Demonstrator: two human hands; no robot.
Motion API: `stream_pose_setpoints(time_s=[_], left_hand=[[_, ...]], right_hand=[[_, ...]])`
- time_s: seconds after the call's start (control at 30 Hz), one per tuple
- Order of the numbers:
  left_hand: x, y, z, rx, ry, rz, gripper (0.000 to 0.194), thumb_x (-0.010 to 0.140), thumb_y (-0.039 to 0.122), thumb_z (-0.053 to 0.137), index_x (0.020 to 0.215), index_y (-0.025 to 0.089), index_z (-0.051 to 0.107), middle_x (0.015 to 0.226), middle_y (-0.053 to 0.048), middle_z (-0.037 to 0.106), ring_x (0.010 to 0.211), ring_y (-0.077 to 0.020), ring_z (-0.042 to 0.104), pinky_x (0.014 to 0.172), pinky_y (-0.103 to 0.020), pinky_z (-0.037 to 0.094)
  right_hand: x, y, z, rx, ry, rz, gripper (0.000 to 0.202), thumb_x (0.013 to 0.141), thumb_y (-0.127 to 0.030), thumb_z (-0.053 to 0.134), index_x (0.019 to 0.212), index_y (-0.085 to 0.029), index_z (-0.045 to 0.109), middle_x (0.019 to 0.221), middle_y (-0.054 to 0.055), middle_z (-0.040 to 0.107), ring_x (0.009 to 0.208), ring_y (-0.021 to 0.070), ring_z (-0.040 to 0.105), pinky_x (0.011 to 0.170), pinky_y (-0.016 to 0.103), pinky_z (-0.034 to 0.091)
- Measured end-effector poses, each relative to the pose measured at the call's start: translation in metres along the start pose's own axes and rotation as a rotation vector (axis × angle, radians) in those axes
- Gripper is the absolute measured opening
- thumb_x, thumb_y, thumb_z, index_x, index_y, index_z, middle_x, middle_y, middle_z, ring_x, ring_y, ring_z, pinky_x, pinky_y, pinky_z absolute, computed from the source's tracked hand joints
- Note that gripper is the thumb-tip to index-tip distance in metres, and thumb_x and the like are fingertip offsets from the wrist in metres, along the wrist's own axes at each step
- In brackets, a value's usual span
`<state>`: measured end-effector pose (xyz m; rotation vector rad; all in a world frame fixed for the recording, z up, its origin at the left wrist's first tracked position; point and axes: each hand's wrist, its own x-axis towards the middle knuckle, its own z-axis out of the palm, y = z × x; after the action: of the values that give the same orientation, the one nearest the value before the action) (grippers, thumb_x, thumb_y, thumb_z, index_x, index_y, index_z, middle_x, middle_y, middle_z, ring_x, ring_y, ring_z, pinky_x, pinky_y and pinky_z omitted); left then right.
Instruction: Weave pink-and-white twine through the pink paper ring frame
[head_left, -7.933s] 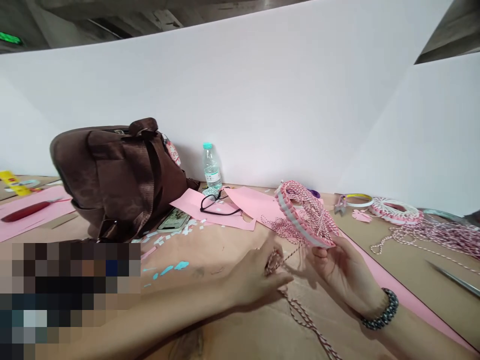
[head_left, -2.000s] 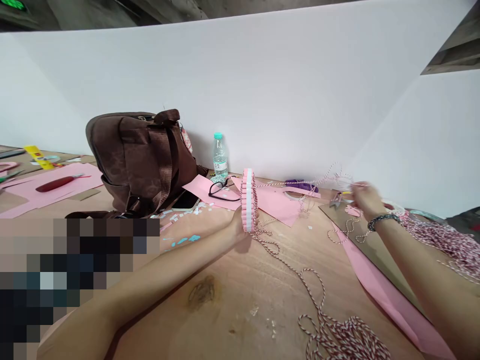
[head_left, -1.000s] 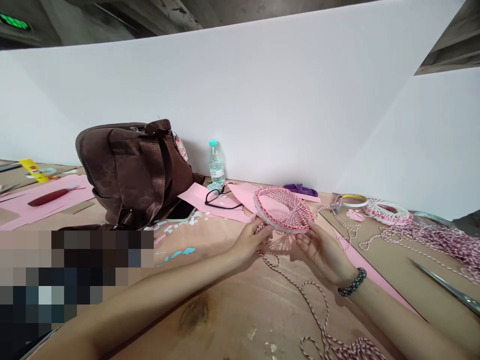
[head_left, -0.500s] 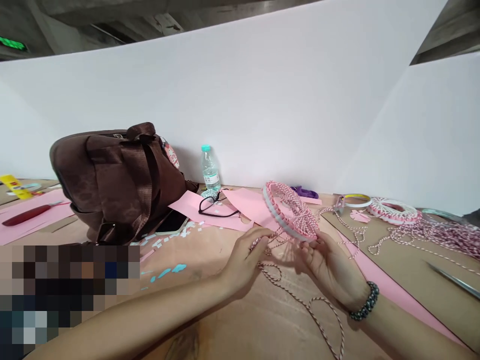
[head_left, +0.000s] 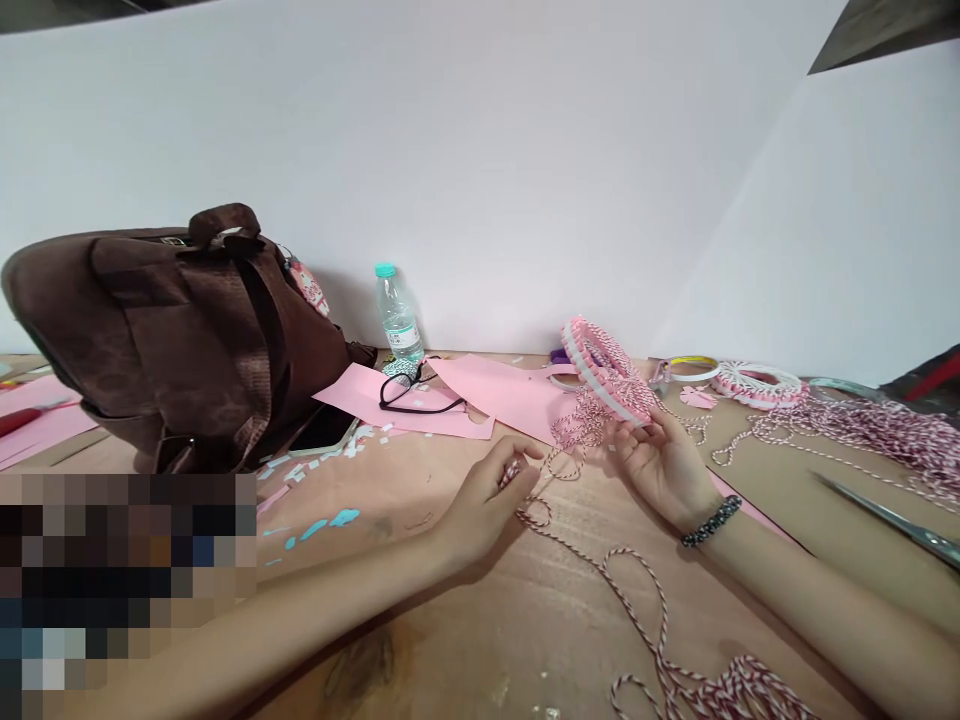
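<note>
My right hand (head_left: 667, 460) pinches the lower rim of a ring (head_left: 589, 375) wrapped in pink-and-white cord, which is tilted above the table. Lower and to the left, my left hand (head_left: 499, 500) is curled around some of the red-and-white twisted cord (head_left: 577, 550). That cord trails from the hand to a loose pile (head_left: 739, 690) at the bottom edge. More cord bunches hang or lie just below the ring, between the hands.
A brown bag (head_left: 180, 340), water bottle (head_left: 397, 320), black glasses (head_left: 420, 405) and pink paper (head_left: 517, 395) are behind. Scissors (head_left: 892, 515), a second wrapped ring (head_left: 757, 385) and a cord heap (head_left: 877, 430) lie right. A partly blurred patch covers the lower left.
My right hand has lifted the ring away from my left hand, widening the gap between them. The view has shifted, and the cord pile at the bottom has come into view.
</note>
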<state>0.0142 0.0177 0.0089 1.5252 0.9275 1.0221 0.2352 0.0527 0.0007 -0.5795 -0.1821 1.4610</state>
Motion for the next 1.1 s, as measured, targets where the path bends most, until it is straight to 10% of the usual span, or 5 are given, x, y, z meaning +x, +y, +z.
stream_pose_setpoints(time_s=[0.13, 0.37, 0.63, 0.97, 1.1], left_hand=[[0.006, 0.001, -0.001, 0.150, -0.098, 0.003, 0.023, 0.087, 0.038, 0.054, 0.099, 0.022, 0.065, 0.074, -0.001, 0.053, 0.066, -0.0143, 0.052, 0.062, -0.026, 0.043], [-0.002, 0.005, -0.014, 0.454, -0.197, 0.639, 0.017, 0.089, 0.020, 0.048, 0.095, 0.024, 0.063, 0.125, -0.010, 0.054, 0.119, -0.0252, 0.046, 0.100, -0.041, 0.035], [0.010, -0.004, -0.006, -0.272, 0.042, 0.080, 0.034, 0.083, 0.042, 0.060, 0.110, 0.023, 0.050, 0.113, -0.007, 0.059, 0.104, -0.0208, 0.055, 0.090, -0.033, 0.043], [0.029, -0.013, -0.014, -0.447, 0.204, -0.102, 0.038, 0.081, 0.049, 0.059, 0.100, 0.016, 0.056, 0.073, 0.000, 0.060, 0.063, -0.0128, 0.055, 0.059, -0.023, 0.044], [0.031, -0.019, -0.018, -0.419, 0.259, -0.064, 0.035, 0.082, 0.048, 0.057, 0.095, 0.015, 0.058, 0.070, 0.000, 0.061, 0.057, -0.0119, 0.053, 0.057, -0.023, 0.043]], right_hand=[[-0.008, 0.005, 0.004, -0.045, -0.047, 0.079, 0.010, 0.074, -0.016, 0.065, 0.074, -0.018, 0.055, 0.062, -0.001, 0.063, 0.054, 0.0099, 0.062, 0.053, 0.017, 0.057], [-0.017, 0.010, 0.005, -0.165, -0.193, 0.153, 0.008, 0.075, -0.020, 0.068, 0.077, -0.017, 0.060, 0.066, 0.000, 0.066, 0.052, 0.0085, 0.061, 0.055, 0.017, 0.056], [-0.040, 0.020, 0.012, -0.418, -0.387, 0.045, 0.025, 0.078, -0.034, 0.068, 0.098, -0.020, 0.061, 0.082, 0.002, 0.070, 0.067, 0.0134, 0.065, 0.063, 0.026, 0.056], [-0.056, 0.035, 0.003, -1.077, -0.526, -0.367, 0.031, 0.076, -0.028, 0.070, 0.104, -0.024, 0.056, 0.091, 0.004, 0.065, 0.076, 0.0170, 0.061, 0.065, 0.029, 0.049], [-0.061, 0.028, 0.001, -1.261, -0.525, -0.861, 0.011, 0.081, -0.027, 0.062, 0.085, -0.024, 0.052, 0.074, 0.000, 0.052, 0.065, 0.0151, 0.049, 0.059, 0.029, 0.042]])
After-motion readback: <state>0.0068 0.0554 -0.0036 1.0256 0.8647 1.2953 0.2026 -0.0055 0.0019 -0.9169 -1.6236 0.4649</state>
